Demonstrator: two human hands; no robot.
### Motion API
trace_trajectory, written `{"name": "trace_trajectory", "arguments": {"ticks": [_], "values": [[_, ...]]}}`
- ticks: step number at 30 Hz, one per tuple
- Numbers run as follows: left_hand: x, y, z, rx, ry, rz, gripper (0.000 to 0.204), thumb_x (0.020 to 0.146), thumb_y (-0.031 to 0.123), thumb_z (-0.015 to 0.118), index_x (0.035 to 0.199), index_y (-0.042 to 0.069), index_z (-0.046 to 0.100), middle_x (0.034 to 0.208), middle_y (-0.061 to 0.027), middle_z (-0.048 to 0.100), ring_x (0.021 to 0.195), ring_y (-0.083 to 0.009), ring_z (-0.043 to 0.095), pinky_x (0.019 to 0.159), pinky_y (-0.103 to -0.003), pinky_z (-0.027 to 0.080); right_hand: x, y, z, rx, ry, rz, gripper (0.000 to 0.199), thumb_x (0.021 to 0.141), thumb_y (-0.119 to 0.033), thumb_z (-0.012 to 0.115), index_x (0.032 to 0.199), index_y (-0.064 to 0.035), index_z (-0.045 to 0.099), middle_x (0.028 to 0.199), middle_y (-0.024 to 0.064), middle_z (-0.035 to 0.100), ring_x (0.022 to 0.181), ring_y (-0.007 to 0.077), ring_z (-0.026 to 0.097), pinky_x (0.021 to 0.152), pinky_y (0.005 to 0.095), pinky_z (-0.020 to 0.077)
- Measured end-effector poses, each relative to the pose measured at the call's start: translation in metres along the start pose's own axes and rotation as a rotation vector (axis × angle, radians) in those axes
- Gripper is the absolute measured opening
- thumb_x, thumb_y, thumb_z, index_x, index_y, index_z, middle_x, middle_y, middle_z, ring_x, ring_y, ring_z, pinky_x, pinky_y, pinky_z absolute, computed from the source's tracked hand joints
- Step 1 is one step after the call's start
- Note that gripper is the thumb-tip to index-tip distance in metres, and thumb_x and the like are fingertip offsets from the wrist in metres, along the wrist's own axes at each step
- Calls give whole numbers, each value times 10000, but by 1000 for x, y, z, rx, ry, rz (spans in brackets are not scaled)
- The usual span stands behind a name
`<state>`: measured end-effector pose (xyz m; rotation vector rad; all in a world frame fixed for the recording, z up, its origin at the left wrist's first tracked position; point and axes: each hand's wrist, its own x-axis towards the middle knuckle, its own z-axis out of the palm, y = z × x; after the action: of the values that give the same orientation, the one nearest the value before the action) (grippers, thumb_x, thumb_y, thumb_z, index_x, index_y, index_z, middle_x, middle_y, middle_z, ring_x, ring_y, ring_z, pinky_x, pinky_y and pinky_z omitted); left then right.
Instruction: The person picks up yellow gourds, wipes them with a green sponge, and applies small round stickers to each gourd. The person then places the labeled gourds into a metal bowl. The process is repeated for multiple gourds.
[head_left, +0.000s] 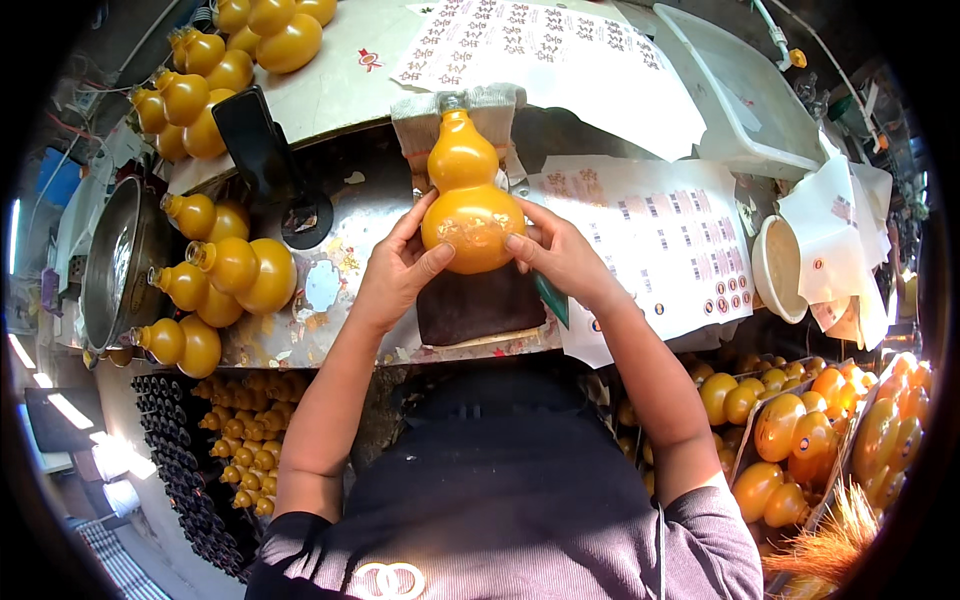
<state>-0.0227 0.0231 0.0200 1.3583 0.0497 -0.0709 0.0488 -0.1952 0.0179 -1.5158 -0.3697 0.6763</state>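
Left hand [397, 278] and right hand [566, 260]: grip clamped on gourd [465, 190] at 7 and 5 o'clock, apparently for balance.

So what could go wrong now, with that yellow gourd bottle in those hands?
The yellow gourd bottle might slip from the fingers, because its sides look smooth, shiny and rounded. The right forearm is beside the printed sheet, so it could perhaps bump or crease it.
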Motion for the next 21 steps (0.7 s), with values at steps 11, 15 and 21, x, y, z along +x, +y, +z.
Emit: {"name": "trace_trajectory", "arguments": {"ticks": [11,15,21], "values": [[2,-7,-2,26,27,25,761,864,252,725,1453,-13,322,1304,-119,523,1169,-160,526,990,-283,417,1,-3,5,-69,89,42,706,855,-434,694,1363,-6,455,766,-4,621,710,57,532,690,216,437],[3,-8,-5,38,28,25,743,867,248,723,1449,-6,337,1289,-113,532,1149,-153,534,987,-280,418,0,-7,5,-92,83,28,725,840,-487,693,1331,1,481,750,-3,617,718,60,539,690,215,431],[1,-12,-6,45,11,40,730,873,263,714,1452,15,344,1294,-110,529,1162,-150,524,995,-277,409,1,4,7,-73,108,5,759,832,-513,692,1332,18,481,729,-1,603,718,64,538,688,224,433]]}}
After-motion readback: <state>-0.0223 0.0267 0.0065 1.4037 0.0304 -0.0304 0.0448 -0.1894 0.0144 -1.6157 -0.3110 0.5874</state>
